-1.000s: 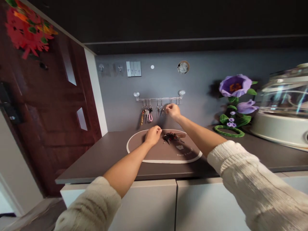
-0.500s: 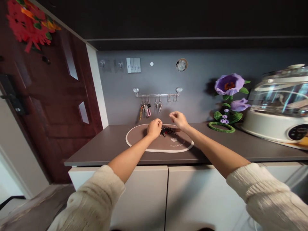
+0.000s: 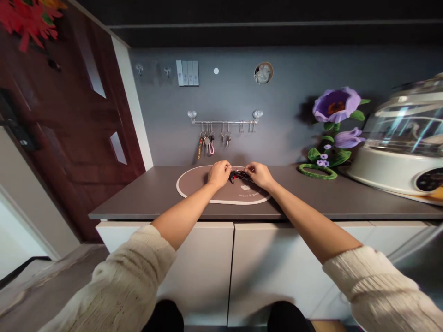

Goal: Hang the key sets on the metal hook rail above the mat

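Note:
A dark bunch of keys (image 3: pixel 238 175) with a small red spot is between my two hands, over a brown oval mat (image 3: pixel 194 186) with a white rim. My left hand (image 3: pixel 219 174) is closed, its thumb and fingertips pinched at the bunch's left end. From the other side my right hand (image 3: pixel 260 174) pinches the right end. The fingers hide part of the keys, so which piece each one grips is unclear. Behind them, a clear hook rail (image 3: pixel 224 122) on the wall carries hanging keys (image 3: pixel 206 140), one with a pink loop.
On the right of the dark counter (image 3: pixel 138 196) stand a purple flower ornament (image 3: pixel 335 108) with a green ring base and a white appliance (image 3: pixel 398 168) with a clear top. A dark red door (image 3: pixel 86 152) is at the left. White cabinet fronts (image 3: pixel 194 263) lie below.
My right hand has come down and left to the key bunch, narrowing the gap between my hands. My left hand stays at the keys. The camera view has shifted slightly.

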Tool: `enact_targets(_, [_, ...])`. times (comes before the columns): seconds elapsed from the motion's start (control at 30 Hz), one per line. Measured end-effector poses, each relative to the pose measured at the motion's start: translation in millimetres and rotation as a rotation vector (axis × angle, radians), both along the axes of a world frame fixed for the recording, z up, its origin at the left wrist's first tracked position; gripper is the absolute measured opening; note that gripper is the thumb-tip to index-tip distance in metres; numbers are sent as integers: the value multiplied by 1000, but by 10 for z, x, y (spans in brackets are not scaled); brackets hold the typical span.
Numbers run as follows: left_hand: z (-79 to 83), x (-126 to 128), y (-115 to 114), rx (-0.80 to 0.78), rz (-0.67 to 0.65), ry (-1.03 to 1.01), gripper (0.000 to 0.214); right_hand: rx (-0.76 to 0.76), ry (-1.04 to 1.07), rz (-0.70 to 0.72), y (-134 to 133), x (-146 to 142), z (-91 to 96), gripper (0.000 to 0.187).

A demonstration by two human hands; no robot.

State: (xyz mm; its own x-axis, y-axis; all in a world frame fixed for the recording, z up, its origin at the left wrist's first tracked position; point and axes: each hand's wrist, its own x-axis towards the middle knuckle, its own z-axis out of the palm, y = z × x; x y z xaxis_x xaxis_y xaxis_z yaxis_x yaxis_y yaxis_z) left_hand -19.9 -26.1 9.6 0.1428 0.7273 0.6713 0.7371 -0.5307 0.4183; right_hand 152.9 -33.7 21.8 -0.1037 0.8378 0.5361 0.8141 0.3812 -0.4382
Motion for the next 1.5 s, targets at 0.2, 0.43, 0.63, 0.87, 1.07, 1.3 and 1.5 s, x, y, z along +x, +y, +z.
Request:
enact_targets(0.2, [-24, -10, 45, -22, 14, 4, 19, -44, -130, -59, 85, 41, -57, 11])
enact_targets(0.43, [-36, -22, 75, -8, 18, -30, 17, -70, -209, -94, 149, 46, -112, 12])
enact_targets(0.63, [-32, -23, 76, -17, 23, -52, 17, -65, -168, -21, 98, 18, -81, 12])
enact_targets(0.87, [-8, -52, 81, 21, 46, -93, 16, -37, 2, 164, 42, -27, -18, 14])
enact_targets(1.07, [-3, -86, 121, 84, 87, -114, 17, 0, 142, 257, 72, -47, 9, 15])
enact_targets(1.3, [14, -77, 103, 137, 13, -116, 17, 30, 310, 325, 116, -53, 23, 15])
enact_targets(1.5, [44, -55, 62, 175, -35, -113, 18, 84, 433, 367, 75, -91, 79, 18])
